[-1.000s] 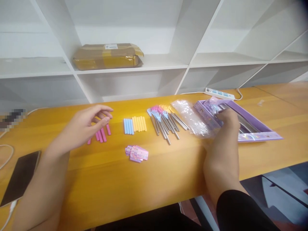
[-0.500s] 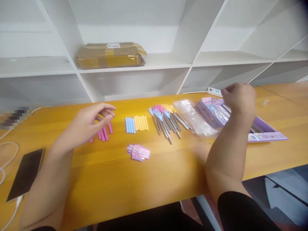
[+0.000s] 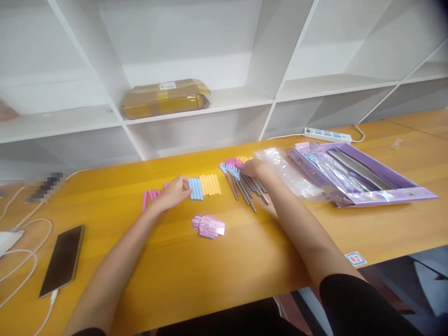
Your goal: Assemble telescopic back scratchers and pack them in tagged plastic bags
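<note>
Reaching onto back scratchers (image 3: 245,186) — right hand (image 3: 257,169); to their left, left hand (image 3: 176,192) at blue sticks (image 3: 196,189) — both finger grips indeterminable.

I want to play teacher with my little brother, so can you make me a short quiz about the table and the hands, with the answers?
1. Pick one. The right hand is at the:
A) phone
B) metal sticks with colourful tops
C) power strip
2. True or false? The blue sticks lie between the pink sticks and the yellow sticks.
3. Fill the gap. The taped package rests on a white ____.

Key:
1. B
2. True
3. shelf
</note>
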`<state>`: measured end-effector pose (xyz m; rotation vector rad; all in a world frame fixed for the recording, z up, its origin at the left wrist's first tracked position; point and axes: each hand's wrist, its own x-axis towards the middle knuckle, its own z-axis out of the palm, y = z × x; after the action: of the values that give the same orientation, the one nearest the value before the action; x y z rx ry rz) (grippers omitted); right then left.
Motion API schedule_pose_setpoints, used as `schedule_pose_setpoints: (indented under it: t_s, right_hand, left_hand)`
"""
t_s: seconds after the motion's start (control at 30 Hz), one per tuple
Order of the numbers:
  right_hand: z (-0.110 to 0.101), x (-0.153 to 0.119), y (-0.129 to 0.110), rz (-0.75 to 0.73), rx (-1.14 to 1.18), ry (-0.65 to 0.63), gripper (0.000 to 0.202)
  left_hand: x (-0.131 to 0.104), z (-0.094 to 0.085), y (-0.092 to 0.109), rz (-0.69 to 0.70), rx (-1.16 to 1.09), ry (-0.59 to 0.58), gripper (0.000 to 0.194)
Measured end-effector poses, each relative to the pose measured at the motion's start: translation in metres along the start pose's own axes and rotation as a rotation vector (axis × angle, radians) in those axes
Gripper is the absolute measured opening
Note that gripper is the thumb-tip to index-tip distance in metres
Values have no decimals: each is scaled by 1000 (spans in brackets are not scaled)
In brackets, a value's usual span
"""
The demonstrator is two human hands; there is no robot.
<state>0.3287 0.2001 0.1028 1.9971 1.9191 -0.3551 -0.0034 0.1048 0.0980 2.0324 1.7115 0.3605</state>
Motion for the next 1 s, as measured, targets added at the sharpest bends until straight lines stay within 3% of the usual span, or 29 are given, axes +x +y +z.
schedule_pose_setpoints:
  t_s: [0.17,0.33,0.53,0.7,0.87,1.0]
  right_hand:
    - [-3,-4,2,22,-25,-43,39]
    - [-3,-1,0,-8,-43,-90,34]
    - [-1,2,0,-42,-35,-94,25]
    - [1,0,-3,-30,-52,-114,28]
    - [-2,-3,1,-15,-35,-137,39]
    - [-16,-14,11,-28,-1,-54,31]
  left_hand:
    - [21,42,-17,-11,44,42,29]
    - [19,58,-16,-16,121,83,30]
    - [22,59,-19,-65,197,91,40]
    - [26,55,-25,-105,226,52,32]
    - [22,46,-22,-111,243,36,31]
    - [18,33,-12,-99,236,70,42]
